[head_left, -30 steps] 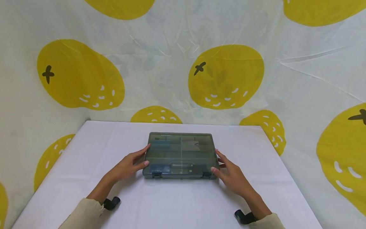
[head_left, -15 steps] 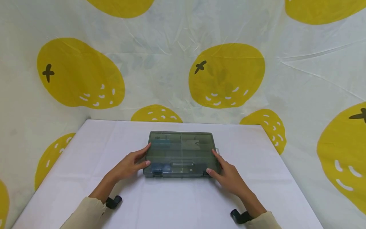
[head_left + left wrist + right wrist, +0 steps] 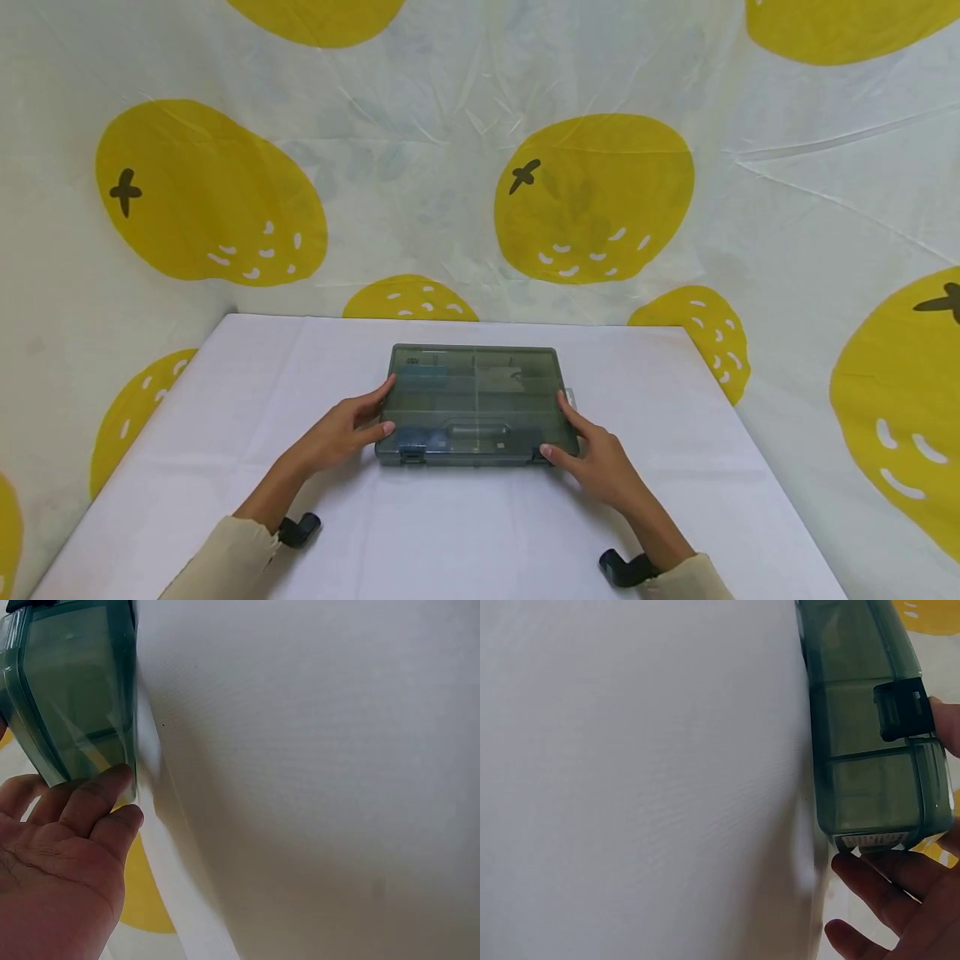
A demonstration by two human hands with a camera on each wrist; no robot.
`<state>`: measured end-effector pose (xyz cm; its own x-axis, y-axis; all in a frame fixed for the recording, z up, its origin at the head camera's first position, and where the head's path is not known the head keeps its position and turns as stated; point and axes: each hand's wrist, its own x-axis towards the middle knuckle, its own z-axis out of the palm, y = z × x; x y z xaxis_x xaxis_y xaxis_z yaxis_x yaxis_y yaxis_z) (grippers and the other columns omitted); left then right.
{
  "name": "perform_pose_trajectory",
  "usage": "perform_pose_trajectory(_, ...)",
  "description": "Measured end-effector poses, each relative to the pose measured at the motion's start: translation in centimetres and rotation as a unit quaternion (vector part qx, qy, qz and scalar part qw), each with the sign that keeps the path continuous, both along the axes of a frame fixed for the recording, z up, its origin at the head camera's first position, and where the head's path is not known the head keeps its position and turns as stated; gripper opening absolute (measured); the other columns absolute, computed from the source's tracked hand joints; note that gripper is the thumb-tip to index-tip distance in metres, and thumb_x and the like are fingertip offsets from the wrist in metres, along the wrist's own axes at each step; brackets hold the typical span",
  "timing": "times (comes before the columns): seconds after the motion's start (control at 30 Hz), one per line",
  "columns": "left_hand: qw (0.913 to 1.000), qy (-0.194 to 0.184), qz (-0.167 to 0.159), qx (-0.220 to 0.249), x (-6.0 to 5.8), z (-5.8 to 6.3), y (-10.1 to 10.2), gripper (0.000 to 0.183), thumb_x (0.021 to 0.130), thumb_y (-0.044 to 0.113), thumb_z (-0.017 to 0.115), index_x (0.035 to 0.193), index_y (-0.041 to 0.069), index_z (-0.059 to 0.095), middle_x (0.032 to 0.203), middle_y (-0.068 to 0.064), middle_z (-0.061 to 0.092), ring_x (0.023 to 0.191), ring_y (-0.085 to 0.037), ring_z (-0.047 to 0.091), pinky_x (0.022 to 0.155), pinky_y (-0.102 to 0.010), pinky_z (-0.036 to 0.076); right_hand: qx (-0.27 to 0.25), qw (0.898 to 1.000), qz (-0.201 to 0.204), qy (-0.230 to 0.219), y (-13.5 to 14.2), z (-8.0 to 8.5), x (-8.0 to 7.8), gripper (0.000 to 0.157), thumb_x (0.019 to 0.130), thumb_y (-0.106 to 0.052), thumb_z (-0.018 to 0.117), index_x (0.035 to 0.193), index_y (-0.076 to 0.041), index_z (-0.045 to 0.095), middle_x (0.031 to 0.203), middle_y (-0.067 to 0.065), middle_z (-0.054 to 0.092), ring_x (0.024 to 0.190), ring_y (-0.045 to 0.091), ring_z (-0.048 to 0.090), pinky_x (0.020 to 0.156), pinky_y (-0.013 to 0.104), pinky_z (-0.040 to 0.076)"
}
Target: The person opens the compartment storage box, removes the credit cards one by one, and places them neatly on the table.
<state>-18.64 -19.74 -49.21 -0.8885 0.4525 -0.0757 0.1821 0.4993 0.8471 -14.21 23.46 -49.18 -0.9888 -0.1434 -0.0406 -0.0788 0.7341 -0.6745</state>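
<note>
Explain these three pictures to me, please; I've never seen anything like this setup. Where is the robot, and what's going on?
There is no robot here, just a person's bare left hand and right hand. The widest picture comes from a camera on the person's head, looking forward and down. The other two come from cameras on the left and right wrists, so they show each hand's work up close.

On the white table lies a see-through greenish box with its lid closed. Each hand holds one end of it. The right-wrist picture shows a dark latch near the right thumb. Bluish shapes show through the lid, but I cannot tell what they are.
</note>
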Motion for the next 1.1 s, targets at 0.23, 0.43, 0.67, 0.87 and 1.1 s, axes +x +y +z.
perform_pose_trajectory(0.23, 1.0, 0.001, -0.006, 0.003, 0.01, 0.01, 0.04, 0.085, 0.105, 0.026, 0.069, 0.171, 0.016, 0.017, 0.178, -0.013, 0.018, 0.158, -0.044, 0.035, 0.127, -0.056, 0.032, -0.021, 1.0, 0.0, -0.005, 0.04, 0.11, -0.19, 0.095, 0.094, -0.049, 0.081, 0.169, -0.024, 0.029, 0.171, 0.013, 0.037, 0.147, 0.046, 0.053, 0.122, 0.064, 0.042)
perform_pose_trajectory(0.43, 0.9999, 0.002, -0.01, 0.007, 0.01, -0.1, 0.11, 0.085, 0.106, 0.026, 0.068, 0.171, 0.015, 0.015, 0.178, -0.014, 0.016, 0.158, -0.045, 0.033, 0.127, -0.057, 0.031, -0.037, 0.999, 0.0, -0.009, 0.09, 0.28, -0.22, 0.096, 0.092, -0.045, 0.083, 0.169, -0.022, 0.031, 0.171, 0.014, 0.035, 0.145, 0.047, 0.053, 0.122, 0.063, 0.043)
perform_pose_trajectory(0.67, 0.9998, 0.008, -0.013, 0.011, -0.09, -0.24, 0.13, 0.085, 0.106, 0.025, 0.068, 0.171, 0.013, 0.015, 0.178, -0.014, 0.016, 0.158, -0.044, 0.033, 0.127, -0.056, 0.031, -0.06, 0.998, 0.004, -0.017, 0.14, 0.54, -0.32, 0.096, 0.091, -0.041, 0.085, 0.168, -0.019, 0.032, 0.172, 0.016, 0.034, 0.148, 0.046, 0.05, 0.123, 0.061, 0.041)
perform_pose_trajectory(0.87, 0.9997, 0.011, -0.017, 0.015, -0.06, -0.17, 0.22, 0.084, 0.107, 0.025, 0.067, 0.171, 0.011, 0.014, 0.178, -0.014, 0.015, 0.158, -0.044, 0.032, 0.127, -0.056, 0.03, -0.084, 0.996, 0.006, -0.028, 0.23, 0.66, -0.43, 0.098, 0.09, -0.037, 0.087, 0.168, -0.018, 0.032, 0.173, 0.015, 0.031, 0.152, 0.042, 0.045, 0.126, 0.058, 0.038)
perform_pose_trajectory(1.1, 0.9996, 0.012, -0.019, 0.014, -0.02, -0.15, 0.27, 0.084, 0.107, 0.023, 0.066, 0.171, 0.01, 0.013, 0.178, -0.014, 0.015, 0.159, -0.043, 0.03, 0.127, -0.055, 0.029, -0.095, 0.995, 0.004, -0.032, 0.2, 0.72, -0.48, 0.098, 0.088, -0.036, 0.089, 0.167, -0.017, 0.033, 0.172, 0.014, 0.032, 0.153, 0.038, 0.044, 0.126, 0.055, 0.038)
